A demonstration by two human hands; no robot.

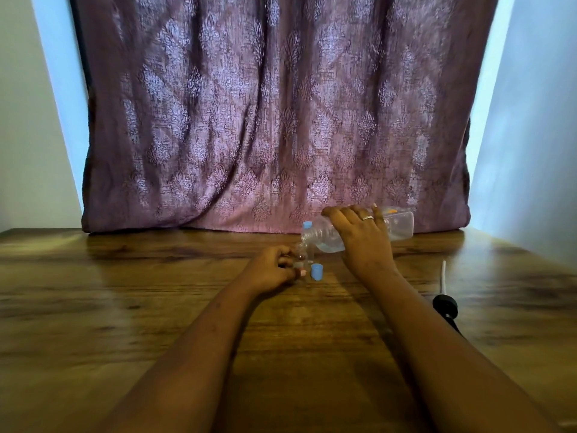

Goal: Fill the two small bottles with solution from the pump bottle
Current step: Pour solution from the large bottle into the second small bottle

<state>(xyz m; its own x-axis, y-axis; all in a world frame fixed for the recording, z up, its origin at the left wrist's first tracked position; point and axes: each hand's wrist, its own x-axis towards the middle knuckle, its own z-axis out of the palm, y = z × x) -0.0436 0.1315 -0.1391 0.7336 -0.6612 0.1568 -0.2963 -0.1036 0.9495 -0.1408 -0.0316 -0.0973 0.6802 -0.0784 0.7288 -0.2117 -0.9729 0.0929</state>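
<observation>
Starting at the left, my left hand point(271, 271) rests on the bench point(125, 307). Its fingers point(284, 260) are curled round the small bottle point(303, 253), pinning it upright with its mouth open to the top. Just to the right of that bottle, a loose blue cap point(317, 272) stands on the wood, touching nothing I can make out.

Behind and a little higher, a second blue cap point(308, 225) peeks out past the big bottle's neck. I take it to sit on the other small bottle, but the body is hidden.

Next comes the pump bottle point(396, 226), held off the bench by my right hand point(363, 242), whose fingers wrap over its middle. Its long axis runs nearly level, base to the right and open neck to the left and slightly down. The neck is right above the small bottle's mouth, and that alignment is what the pour depends on. Clear liquid pools along the lower side near the neck. I cannot tell whether any is passing across.

Far right, well apart from the rest, the black pump head point(446, 304) and its white tube lie on the bench.
</observation>
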